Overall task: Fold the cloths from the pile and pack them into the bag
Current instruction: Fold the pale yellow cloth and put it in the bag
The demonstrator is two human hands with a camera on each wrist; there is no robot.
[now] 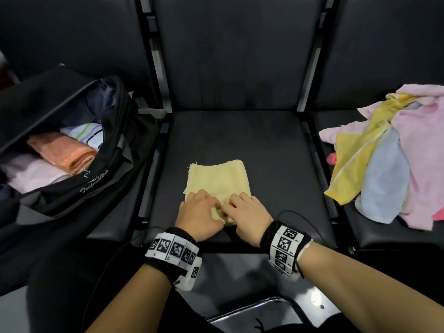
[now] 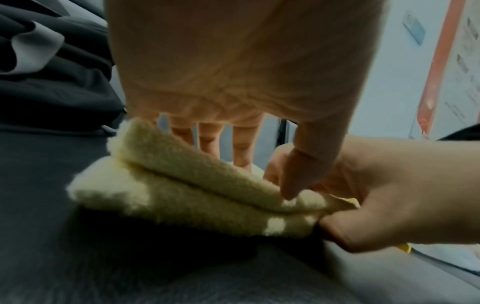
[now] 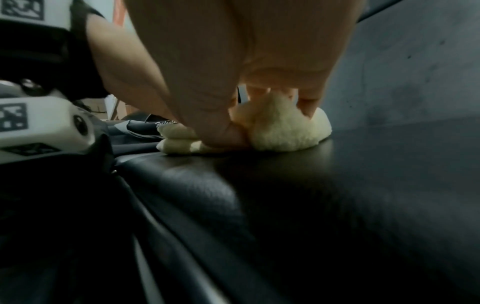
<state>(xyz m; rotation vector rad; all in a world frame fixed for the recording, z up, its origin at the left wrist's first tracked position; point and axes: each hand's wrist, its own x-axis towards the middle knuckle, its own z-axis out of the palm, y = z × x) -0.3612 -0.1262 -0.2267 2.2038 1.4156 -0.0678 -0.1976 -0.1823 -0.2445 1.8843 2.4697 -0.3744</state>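
Head view first: pale yellow cloth (image 1: 217, 179) lies partly folded on the middle black seat (image 1: 240, 140), its near edge under both hands. Left hand (image 1: 198, 212) and right hand (image 1: 247, 211) sit side by side, fingers curled into the near hem, likely gathering it to turn the next fold away from the body. Black bag (image 1: 115, 169) gapes open on the seat to the left, already holding a folded orange cloth (image 1: 64, 150), a pale pink one and a striped one, so packing looks well under way. Pile of cloths (image 1: 394, 155) in pink, yellow and light blue sprawls unfolded on the seat to the right, well apart from the hands.

Left wrist view: the yellow cloth (image 2: 182, 195) shows as two thick fleecy layers, nubbly like terry, doubled on the smooth dark seat. The left hand's thumb (image 2: 298, 181) presses down on the top layer while its fingers reach over behind; the right hand (image 2: 389, 195) pinches the corner of the stack, holding the layers aligned.

Right wrist view: the right hand's thumb (image 3: 221, 131) pins the soft cloth (image 3: 285, 131) to the glossy leather-like cushion, the fingers bunching the fabric into a rounded hump. White printing on the bag shows dimly behind.
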